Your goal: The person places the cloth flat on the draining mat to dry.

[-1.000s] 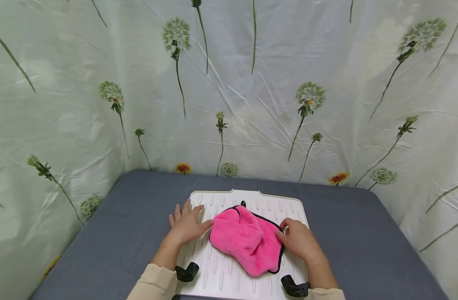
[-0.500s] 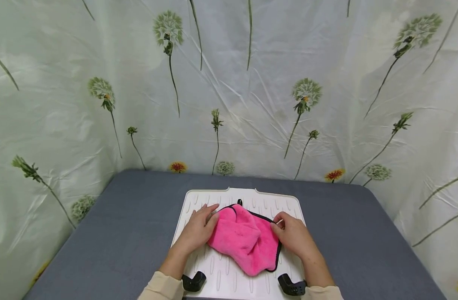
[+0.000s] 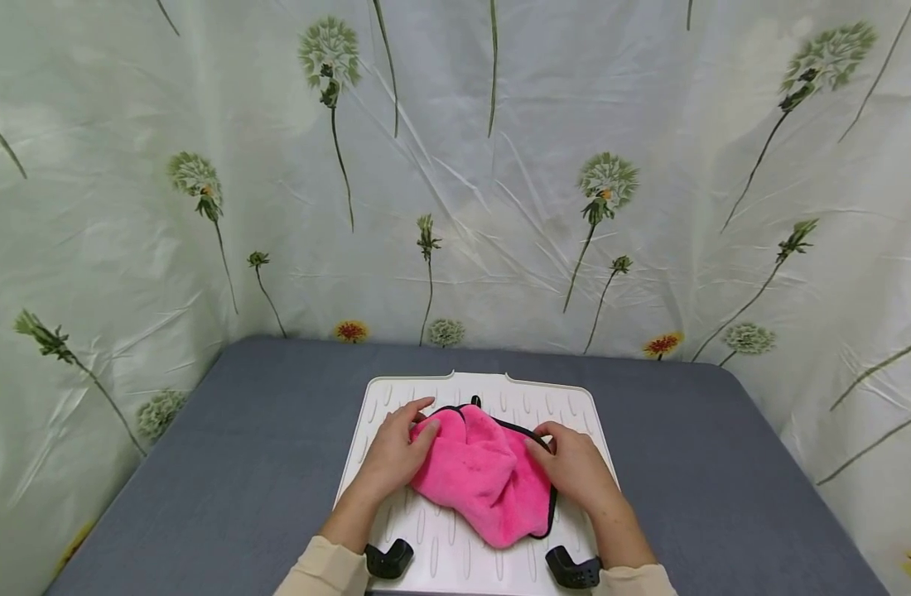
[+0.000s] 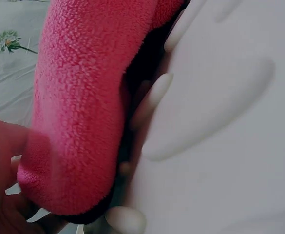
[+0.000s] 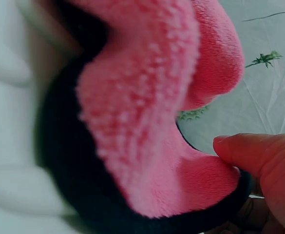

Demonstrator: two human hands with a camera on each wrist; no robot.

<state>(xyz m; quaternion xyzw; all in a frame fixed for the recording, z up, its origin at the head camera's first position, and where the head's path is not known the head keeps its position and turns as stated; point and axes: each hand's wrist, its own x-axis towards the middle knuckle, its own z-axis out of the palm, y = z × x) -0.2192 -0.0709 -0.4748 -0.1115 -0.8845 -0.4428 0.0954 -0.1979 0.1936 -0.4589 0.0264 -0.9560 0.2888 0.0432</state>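
Head cam: big shiny white-green curtain (image 3: 515,182) w/ printed flowers at the back, its top & sides cut off. Next, a flat dark grey table (image 3: 277,439); its near part runs out of view. On it sits a white plastic board (image 3: 466,571) w/ long bumps, its middle hidden b/c stuff lies on top.

A fuzzy pink cloth w/ black trim (image 3: 481,468) lies crumpled on the board, b/w both hands; can't see what's under its folds.

L hand (image 3: 392,451) has its thumb on the cloth's left edge & fingers behind it, so it pinches it. Pointer finger sticks out past the top; the other fingertips are mostly hidden. L wrist cam is dark there, so hard to make out.

R hand (image 3: 578,468) pinches the upper right edge, thumb on the pink side, fingers tucked under. R wrist cam shows the thumb well, but the cloth up close is blurry.

Beige sleeves (image 3: 325,569) are cut off at the bottom. Black bent gadgets (image 3: 391,559) sit by both wrists. Tiny black loop (image 3: 475,401) pokes up at the cloth's top; too small to tell more.
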